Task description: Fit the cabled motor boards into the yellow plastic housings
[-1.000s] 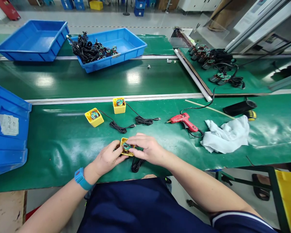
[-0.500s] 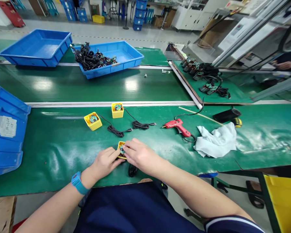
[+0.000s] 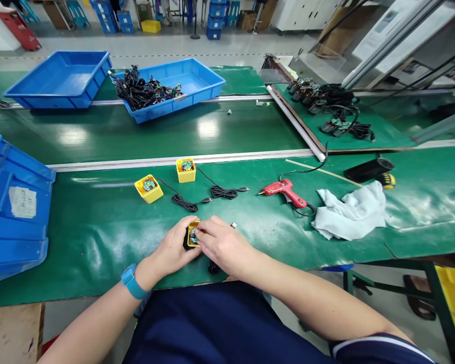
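Note:
My left hand (image 3: 174, 247) is wrapped around a small yellow box (image 3: 194, 224), near the table's front edge. Inside the box sits a green round circuit board (image 3: 193, 236). The fingers of my right hand (image 3: 225, 246) are pinched together at the board, partly covering it. A black cable (image 3: 213, 268) lies beneath my right hand, and its plug (image 3: 233, 225) shows just beyond the fingers. Two more yellow boxes, one on the left (image 3: 149, 189) and one farther back (image 3: 185, 171), stand ahead with boards inside and coiled cables (image 3: 185, 203) beside them.
A red glue gun (image 3: 282, 189) and a white cloth (image 3: 351, 212) lie to the right, by a black cylinder (image 3: 367, 170). Blue trays (image 3: 60, 76) stand at the back, one holding cabled boards (image 3: 144, 91). A blue bin (image 3: 18, 242) is at left.
My left hand has shifted from pinching the box's near edge to wrapping around its left side. The box has turned slightly. My right fingers stay at the board. The camera view has shifted a little.

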{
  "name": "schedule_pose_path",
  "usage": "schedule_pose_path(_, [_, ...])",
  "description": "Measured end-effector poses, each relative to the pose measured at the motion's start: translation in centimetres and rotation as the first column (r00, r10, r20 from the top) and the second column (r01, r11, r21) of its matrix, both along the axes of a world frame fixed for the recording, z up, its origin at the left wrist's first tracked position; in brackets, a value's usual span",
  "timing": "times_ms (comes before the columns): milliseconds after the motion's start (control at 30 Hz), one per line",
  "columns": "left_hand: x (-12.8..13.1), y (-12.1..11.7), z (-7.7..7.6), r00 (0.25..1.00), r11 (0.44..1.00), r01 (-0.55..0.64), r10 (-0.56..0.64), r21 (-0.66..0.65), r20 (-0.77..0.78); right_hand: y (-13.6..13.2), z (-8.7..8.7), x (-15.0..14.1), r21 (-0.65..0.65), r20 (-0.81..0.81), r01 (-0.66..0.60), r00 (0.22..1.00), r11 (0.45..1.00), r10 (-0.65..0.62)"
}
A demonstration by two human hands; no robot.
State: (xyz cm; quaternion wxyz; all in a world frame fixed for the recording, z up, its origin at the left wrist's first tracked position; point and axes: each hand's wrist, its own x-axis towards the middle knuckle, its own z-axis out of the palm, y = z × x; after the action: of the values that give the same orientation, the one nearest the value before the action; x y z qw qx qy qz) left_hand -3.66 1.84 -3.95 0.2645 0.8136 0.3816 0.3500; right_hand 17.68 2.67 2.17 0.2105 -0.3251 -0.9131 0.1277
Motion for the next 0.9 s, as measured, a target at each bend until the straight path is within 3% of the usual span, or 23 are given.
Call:
schedule_pose_path(200, [0.9,-0.6,-0.1,0.995,0.998,-0.056,0.054,0.029,0.085,-0.5,0.2,0.4,-0.041,0.041,0.07,0.997,0.997,-0.069])
schedule_pose_path(500, [0.7,-0.9,1.5,0.998,0.998,-0.054,0.054,-0.039,0.02,-0.4,-0.2,-0.2,-0.073,0.044,0.135,0.99,0.988,-0.132])
schedule_pose_path(667, [-0.4,-0.5,3.3,0.998,0.994,0.034,-0.04,-0.106,-0.05,-0.6,-0.6,0.2,-0.219,-0.155,0.098,0.979,0.971,-0.134])
schedule_pose_path(767, [-0.8,-0.5,3.4,0.997,0.997,0.019,-0.024,-0.075,-0.068,-0.9,-1.1,0.4,-0.269,-0.295,0.062,0.945,0.961,-0.143])
schedule_pose_path(900, [-0.6,-0.5,3.4,0.998,0.997,-0.023,0.019,-0.068,-0.062,-1.4,-1.2,0.3,-0.3,-0.344,0.077,0.921,0.951,-0.183])
